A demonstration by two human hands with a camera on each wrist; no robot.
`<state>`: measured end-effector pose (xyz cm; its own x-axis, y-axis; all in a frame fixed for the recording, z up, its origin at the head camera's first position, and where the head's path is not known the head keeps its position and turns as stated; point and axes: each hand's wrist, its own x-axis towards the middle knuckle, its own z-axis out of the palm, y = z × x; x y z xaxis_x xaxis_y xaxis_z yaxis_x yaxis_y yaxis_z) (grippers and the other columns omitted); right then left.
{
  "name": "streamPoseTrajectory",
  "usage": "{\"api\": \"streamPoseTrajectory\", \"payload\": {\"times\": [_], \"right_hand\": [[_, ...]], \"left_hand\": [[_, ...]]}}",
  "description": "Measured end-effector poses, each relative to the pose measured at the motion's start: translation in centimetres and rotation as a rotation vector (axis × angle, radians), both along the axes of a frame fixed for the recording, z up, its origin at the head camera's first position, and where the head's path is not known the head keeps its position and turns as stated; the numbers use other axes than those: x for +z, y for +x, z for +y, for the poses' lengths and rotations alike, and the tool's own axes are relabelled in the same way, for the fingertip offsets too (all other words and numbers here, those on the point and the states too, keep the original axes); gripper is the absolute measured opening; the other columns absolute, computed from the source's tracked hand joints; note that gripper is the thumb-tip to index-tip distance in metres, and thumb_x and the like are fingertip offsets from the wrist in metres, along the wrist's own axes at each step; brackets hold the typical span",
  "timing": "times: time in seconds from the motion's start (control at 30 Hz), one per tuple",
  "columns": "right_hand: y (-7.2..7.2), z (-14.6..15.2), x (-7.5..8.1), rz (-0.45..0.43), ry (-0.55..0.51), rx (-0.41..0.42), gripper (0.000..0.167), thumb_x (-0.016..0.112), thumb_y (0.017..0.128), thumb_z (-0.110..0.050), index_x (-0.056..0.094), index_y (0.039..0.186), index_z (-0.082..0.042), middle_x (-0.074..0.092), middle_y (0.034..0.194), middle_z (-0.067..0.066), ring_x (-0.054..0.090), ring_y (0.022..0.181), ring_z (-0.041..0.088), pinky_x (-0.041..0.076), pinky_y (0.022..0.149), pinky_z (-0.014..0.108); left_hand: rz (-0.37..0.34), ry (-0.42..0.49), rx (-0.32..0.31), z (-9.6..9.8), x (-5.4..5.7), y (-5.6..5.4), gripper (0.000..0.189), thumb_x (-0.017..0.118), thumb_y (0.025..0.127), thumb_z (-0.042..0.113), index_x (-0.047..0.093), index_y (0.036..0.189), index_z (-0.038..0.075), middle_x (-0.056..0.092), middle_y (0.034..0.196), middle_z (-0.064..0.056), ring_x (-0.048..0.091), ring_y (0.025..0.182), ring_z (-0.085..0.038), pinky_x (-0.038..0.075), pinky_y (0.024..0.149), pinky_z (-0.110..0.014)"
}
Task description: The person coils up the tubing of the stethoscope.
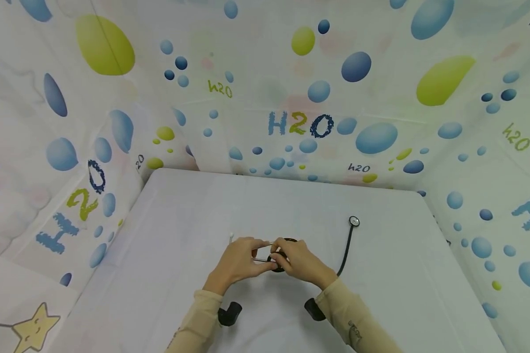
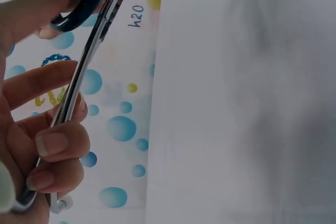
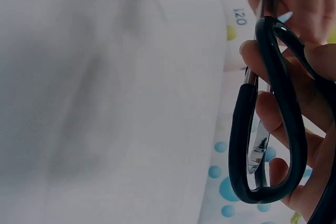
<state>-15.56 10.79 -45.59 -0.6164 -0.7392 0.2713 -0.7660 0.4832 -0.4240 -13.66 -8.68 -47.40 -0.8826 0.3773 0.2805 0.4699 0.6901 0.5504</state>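
While a yellow star smiles from the printed backdrop at the lower left of the frame, the white desk spreads from there across the centre and lower part of the head view. Left of bottom centre, a cream sleeve leads up to the left hand, with a black device just beside the cuff. The left fingers grasp the thin metal tubes of a stethoscope; a pale ear tip pokes out past them at the lower left of the left wrist view. At the centre of the head view, the dark tubing is bent into a loop between the hands. The right hand comes next, its fingers pinching that folded tubing near the metal tubes. A second black device sits at the right cuff. Farther right, the tubing emerges beyond the right forearm and curves up to the round chest piece, lying on the desk right of centre. Blue drops and H2O lettering run on at the right edge.
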Motion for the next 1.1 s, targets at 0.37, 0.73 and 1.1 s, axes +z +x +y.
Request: {"api": "streamPoseTrajectory", "payload": {"times": [0.37,0.73,1.1], "right_hand": [[-0.4,0.7,-0.6,0.106,-0.225,-0.128,0.010,0.071,0.082,-0.006,0.071,0.093,-0.005,0.061,0.081,0.001,0.047,0.062,0.006,0.041,0.056,0.018],[-1.2,2.0,-1.1,0.119,-0.339,-0.191,0.011,0.073,0.079,0.000,0.070,0.090,0.000,0.059,0.085,0.005,0.048,0.066,0.007,0.044,0.056,0.022],[-1.3,1.7,-1.5,0.187,-0.384,-0.219,0.013,0.075,0.076,0.000,0.071,0.089,0.001,0.056,0.083,0.006,0.044,0.061,0.006,0.039,0.052,0.017]], "left_hand": [[0.000,0.053,-0.025,0.2,0.1,-0.1,0.038,0.080,0.074,0.031,0.074,0.099,0.003,0.044,0.056,0.011,0.034,0.051,-0.001,0.030,0.047,-0.018],[0.079,0.064,0.013,0.3,0.4,0.2,0.026,0.079,0.075,0.031,0.072,0.084,0.008,0.047,0.056,0.010,0.035,0.050,-0.001,0.031,0.046,-0.017],[0.186,-0.002,-0.040,0.4,0.0,0.5,0.039,0.073,0.082,0.030,0.068,0.117,0.015,0.049,0.061,0.007,0.037,0.053,-0.002,0.033,0.050,-0.016]]}}
